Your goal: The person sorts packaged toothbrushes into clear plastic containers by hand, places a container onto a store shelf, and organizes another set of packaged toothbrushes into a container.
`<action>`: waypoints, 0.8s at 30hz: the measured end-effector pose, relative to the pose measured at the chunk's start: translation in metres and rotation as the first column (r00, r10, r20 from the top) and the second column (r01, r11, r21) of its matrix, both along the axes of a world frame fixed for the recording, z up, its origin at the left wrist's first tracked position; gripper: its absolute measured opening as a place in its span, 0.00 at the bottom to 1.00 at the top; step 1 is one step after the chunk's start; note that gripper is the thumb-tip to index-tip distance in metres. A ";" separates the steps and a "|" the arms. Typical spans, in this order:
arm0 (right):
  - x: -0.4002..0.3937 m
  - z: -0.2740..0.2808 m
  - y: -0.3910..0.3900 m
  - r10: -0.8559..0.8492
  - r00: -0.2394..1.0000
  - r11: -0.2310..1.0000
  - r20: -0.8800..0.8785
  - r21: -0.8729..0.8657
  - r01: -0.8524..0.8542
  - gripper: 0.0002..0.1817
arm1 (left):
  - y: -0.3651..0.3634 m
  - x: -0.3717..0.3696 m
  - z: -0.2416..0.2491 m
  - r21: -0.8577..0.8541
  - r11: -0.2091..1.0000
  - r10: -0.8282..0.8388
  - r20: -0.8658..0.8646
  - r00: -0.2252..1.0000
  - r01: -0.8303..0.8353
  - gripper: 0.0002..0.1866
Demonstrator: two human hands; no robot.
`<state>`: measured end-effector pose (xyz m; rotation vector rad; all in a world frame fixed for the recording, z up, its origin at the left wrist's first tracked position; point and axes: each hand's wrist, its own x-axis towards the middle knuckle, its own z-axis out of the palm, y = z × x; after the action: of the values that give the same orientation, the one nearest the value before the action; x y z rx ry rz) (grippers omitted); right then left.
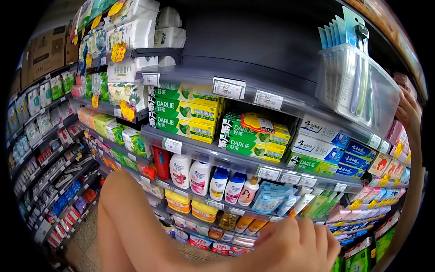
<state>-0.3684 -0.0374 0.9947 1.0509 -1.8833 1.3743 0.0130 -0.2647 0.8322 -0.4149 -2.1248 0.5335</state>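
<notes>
My right hand (408, 111) is at the upper right, its fingers against the outer side of a clear plastic bin (369, 84). The bin tilts on the top shelf and holds packaged toothbrushes (346, 68). At the bottom centre, my left hand (294, 245) is closed with its fingers curled, its back towards me. What it holds, if anything, is hidden. Just above its knuckles, a white and orange tube (301, 205) lies among tubes and pouches; whether the hand touches it, I cannot tell.
Darlie toothpaste boxes (185, 119) fill the middle shelf (204, 144), with shampoo bottles (200, 178) below. Tissue packs (131, 34) stand at the upper left. More shelving (50, 152) runs along the left, above a tiled floor (86, 231). A dark shelf edge (190, 77) crosses in front.
</notes>
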 end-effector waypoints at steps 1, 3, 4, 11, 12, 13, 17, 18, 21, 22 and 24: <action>0.001 0.000 0.000 0.015 1.000 1.000 0.002 0.000 -0.015 0.29 | 0.003 -0.002 -0.007 -0.007 1.000 0.014 -0.031 0.999 -0.014 0.08; 0.003 -0.002 -0.002 0.012 1.000 1.000 0.002 -0.026 -0.011 0.29 | 0.005 -0.003 -0.012 -0.023 0.999 0.036 -0.088 0.995 -0.038 0.08; 0.006 -0.004 -0.004 -0.006 1.000 0.999 0.000 -0.051 0.006 0.29 | 0.005 -0.001 -0.011 -0.031 0.998 0.059 -0.065 0.996 -0.061 0.09; -0.007 0.003 0.004 0.048 0.998 0.999 0.047 0.001 -0.048 0.33 | 0.000 -0.005 -0.002 0.043 0.999 -0.025 -0.050 0.998 0.027 0.08; -0.005 0.003 0.005 0.043 0.998 0.999 0.055 -0.007 -0.043 0.33 | 0.000 -0.005 -0.001 0.023 1.000 -0.013 -0.047 0.999 0.014 0.07; -0.005 0.001 0.004 0.039 0.998 0.999 0.056 -0.010 -0.038 0.33 | 0.000 -0.005 0.000 -0.018 1.000 0.017 -0.056 0.998 -0.018 0.06; -0.001 -0.003 0.007 0.028 0.997 0.999 0.065 -0.027 -0.027 0.33 | -0.001 -0.035 -0.026 0.015 0.998 0.061 -0.361 0.930 -0.059 0.09; 0.000 -0.004 0.006 0.026 0.997 0.999 0.068 -0.030 -0.024 0.33 | -0.007 -0.036 -0.027 -0.026 0.997 0.052 -0.406 0.913 -0.068 0.11; 0.003 -0.006 0.007 0.020 0.997 0.999 0.073 -0.039 -0.017 0.33 | -0.039 -0.025 -0.013 -0.179 0.974 0.047 -0.434 0.900 -0.137 0.15; 0.005 -0.007 0.008 0.017 0.997 0.999 0.074 -0.040 -0.015 0.33 | -0.044 -0.027 -0.017 -0.155 0.975 0.072 -0.459 0.885 -0.159 0.16; 0.006 -0.008 0.006 0.015 0.997 0.999 0.074 -0.039 -0.012 0.33 | -0.055 -0.031 -0.028 -0.126 0.970 0.119 -0.502 0.857 -0.208 0.17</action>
<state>-0.3622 -0.0314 0.9869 1.0083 -1.8983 1.4701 -0.0181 -0.3201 0.8047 -0.1654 -1.6286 0.8356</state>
